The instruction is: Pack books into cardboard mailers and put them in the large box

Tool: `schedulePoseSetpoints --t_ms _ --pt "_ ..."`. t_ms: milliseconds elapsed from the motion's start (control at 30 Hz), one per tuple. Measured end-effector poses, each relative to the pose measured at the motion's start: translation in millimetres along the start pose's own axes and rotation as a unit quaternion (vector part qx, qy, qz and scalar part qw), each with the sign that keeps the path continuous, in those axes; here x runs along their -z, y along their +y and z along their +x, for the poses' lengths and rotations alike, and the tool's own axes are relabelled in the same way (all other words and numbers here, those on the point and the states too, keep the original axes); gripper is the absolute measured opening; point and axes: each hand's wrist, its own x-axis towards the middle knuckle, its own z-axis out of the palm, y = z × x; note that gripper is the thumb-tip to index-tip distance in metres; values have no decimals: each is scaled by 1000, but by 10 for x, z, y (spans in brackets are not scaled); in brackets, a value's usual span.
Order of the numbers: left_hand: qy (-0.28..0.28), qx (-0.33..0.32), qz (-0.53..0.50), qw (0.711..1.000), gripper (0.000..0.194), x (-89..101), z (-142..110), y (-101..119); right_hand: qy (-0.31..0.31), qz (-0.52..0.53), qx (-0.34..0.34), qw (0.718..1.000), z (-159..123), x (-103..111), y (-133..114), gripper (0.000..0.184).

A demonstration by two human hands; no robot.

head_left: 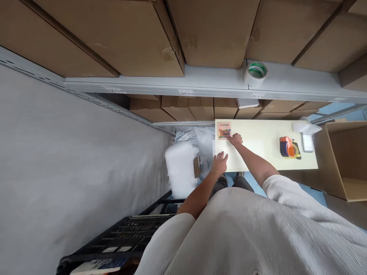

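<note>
A small pink packet (224, 131) with a colourful printed picture lies flat at the far left corner of the pale yellow table (258, 131). My right hand (236, 139) is at its lower right corner, with fingers curled in and the thumb side touching the edge. Nearer to me, my left hand (220, 162) rests on the table's left edge. Its fingers are spread and nothing shows in them. White foam sheets (180, 164) are heaped just left of the table, below that hand.
On the table's right lie an orange and dark blue tape dispenser (286, 147), a black cutter (297, 149) and a blurred flat device (308, 142). An open carton (344, 160) stands at right. Shelves of boxes rise ahead, with a tape roll (255, 73). A black crate (123, 233) is lower left.
</note>
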Motion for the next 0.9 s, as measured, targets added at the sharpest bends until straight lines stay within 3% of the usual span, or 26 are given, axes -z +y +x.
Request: schedulePoseSetpoints --t_ms 167,333,467,533,633,733,833,900 --pt "5 -6 2 1000 73 1 -28 -16 50 -34 -25 998 -14 -155 -231 50" --pt "12 -8 -3 1000 75 -8 -49 -19 26 -12 -80 996 67 -181 -322 50" --pt "3 -7 -14 1000 79 -24 -44 -29 19 4 -79 997 114 -174 -320 56" --pt "2 -9 -20 1000 80 -29 -36 -34 16 13 -57 998 120 -167 -310 50" --pt "-1 -11 -28 1000 80 -23 -19 -41 8 38 -15 999 139 -101 -293 24" --pt "-11 -6 -34 999 77 12 8 -49 34 85 19 996 179 66 -223 12" --pt "-15 0 -27 1000 71 76 48 -56 64 140 53 987 188 298 11 21" --pt "-22 -1 -16 1000 68 124 76 -51 60 173 75 980 136 436 299 28"
